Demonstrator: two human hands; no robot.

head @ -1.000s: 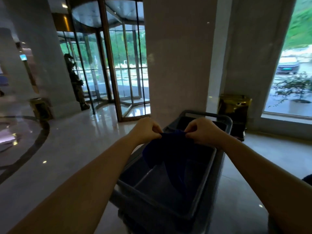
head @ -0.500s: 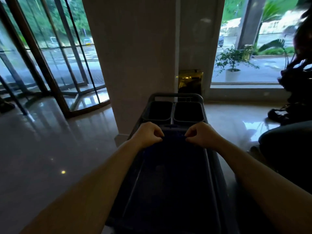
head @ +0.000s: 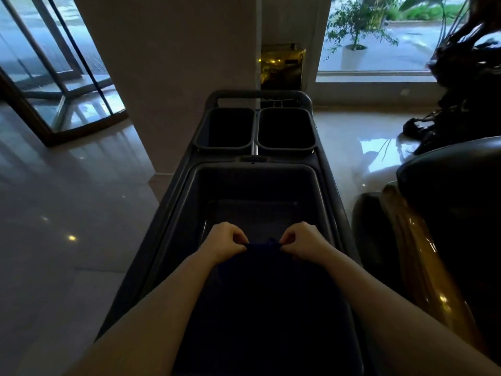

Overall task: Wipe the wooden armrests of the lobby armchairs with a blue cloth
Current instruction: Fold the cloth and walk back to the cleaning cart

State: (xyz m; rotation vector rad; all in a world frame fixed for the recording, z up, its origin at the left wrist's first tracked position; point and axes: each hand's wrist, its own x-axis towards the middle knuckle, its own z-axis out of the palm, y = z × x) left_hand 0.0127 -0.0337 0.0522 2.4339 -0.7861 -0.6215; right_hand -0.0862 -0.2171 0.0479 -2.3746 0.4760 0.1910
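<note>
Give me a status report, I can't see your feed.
Both hands, left and right, pinching the blue cloth over the cart tub. Armchair at right, not wiped yet. Nothing in the way.

A dark grey cart (head: 173,226) stands on the glossy pale floor (head: 67,202), just beside a pillar. Its top carries one large tub (head: 322,185) nearest the camera and two small bins (head: 225,146) side by side at the far end; all three look empty, though their insides are dim

L hand (head: 226,241) & R hand (head: 303,241) pinch blue cloth (head: 264,267) top edge over grey cart (head: 173,213) bin.
</note>
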